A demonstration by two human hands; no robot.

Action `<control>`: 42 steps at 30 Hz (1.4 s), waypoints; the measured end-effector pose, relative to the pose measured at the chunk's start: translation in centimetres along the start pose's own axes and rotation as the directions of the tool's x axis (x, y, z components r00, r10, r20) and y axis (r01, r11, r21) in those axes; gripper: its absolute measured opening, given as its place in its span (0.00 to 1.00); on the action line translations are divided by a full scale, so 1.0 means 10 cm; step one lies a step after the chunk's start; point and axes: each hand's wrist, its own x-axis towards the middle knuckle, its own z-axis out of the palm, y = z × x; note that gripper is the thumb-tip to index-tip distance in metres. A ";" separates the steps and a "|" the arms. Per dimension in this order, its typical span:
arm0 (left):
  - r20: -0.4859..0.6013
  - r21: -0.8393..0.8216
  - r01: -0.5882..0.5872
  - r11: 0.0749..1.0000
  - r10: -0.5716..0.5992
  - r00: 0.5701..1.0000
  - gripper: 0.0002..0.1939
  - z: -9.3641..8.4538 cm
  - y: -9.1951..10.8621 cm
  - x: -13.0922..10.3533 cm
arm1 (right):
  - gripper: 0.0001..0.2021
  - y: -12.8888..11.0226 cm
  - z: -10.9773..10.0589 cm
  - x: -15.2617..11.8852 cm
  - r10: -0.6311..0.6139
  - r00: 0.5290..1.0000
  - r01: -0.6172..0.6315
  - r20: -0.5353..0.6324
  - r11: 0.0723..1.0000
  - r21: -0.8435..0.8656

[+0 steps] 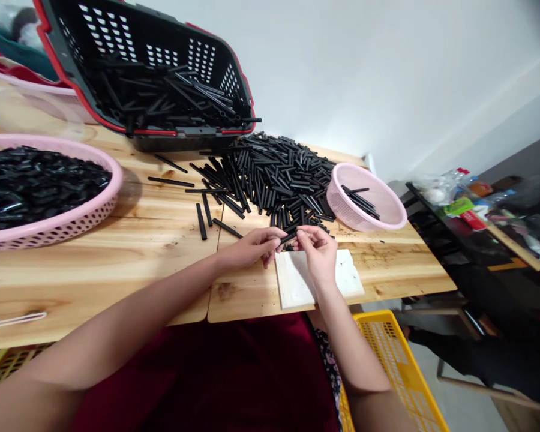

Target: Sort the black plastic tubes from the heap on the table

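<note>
Between the fingertips of both hands is a short black tube (288,237), held slanted with its right end higher. My left hand (257,247) pinches its left end, and my right hand (315,247) pinches the other end. Under my right hand lies a white board (292,282) at the table's front edge. Just beyond my fingers spreads a big heap of black tubes (279,174). A few loose tubes (201,222) lie apart on the wood to the left of it.
A black basket (155,133) with red trim leans at the back, full of longer black rods. On the left stands a pink basket (112,192) of glossy black pieces. A smaller pink basket (393,210) holds several tubes. Yellow crates (400,360) stand below the wooden table (162,282).
</note>
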 end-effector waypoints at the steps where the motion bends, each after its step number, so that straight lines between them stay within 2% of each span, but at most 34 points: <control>1: -0.016 0.025 0.000 1.000 0.001 1.000 0.26 0.00 0.00 0.00 | 0.19 -0.01 0.00 -0.01 0.008 1.000 -0.008 -0.001 1.000 0.004; 6: -0.138 0.155 0.018 0.988 0.004 0.990 0.24 0.04 0.04 0.00 | 0.18 -0.05 -0.03 -0.03 0.023 1.000 -0.023 0.001 0.999 -0.028; 11: -0.136 0.202 -0.030 0.979 0.059 0.989 0.23 0.05 0.06 -0.01 | 0.18 -0.06 -0.05 -0.03 0.044 0.998 -0.045 0.035 0.999 0.029; 16: -0.186 0.215 -0.026 0.976 0.068 0.980 0.23 0.06 0.04 -0.01 | 0.16 -0.06 -0.08 0.00 0.042 0.999 -0.042 -0.008 0.999 0.020; 18: -0.181 0.236 -0.027 0.971 0.072 0.981 0.22 0.06 0.04 -0.01 | 0.14 -0.07 -0.11 0.00 0.019 1.000 -0.018 0.021 0.999 -0.039; 24: -0.147 0.275 -0.037 0.961 0.080 0.986 0.20 0.06 0.04 -0.03 | 0.11 -0.09 -0.17 0.01 -0.137 0.976 0.167 0.169 0.970 -0.179; 30: -0.165 0.292 -0.039 0.956 0.091 0.982 0.20 0.06 0.05 -0.03 | 0.15 -0.06 -0.19 0.02 -0.023 0.987 0.053 0.157 0.980 -0.194; 32: -0.169 0.297 -0.039 0.954 0.093 0.981 0.20 0.06 0.05 -0.03 | 0.12 -0.07 -0.20 0.02 -0.047 0.984 0.084 0.173 0.973 -0.214; 36: -0.169 0.331 -0.042 0.943 0.103 0.980 0.20 0.06 0.02 -0.03 | 0.12 -0.15 -0.21 0.01 -0.173 0.958 0.237 0.228 0.925 -0.296; 42: -0.180 0.349 -0.033 0.936 0.102 0.978 0.20 0.05 0.00 -0.03 | 0.20 -0.23 -0.22 -0.04 -0.139 0.953 0.212 0.268 0.939 -0.269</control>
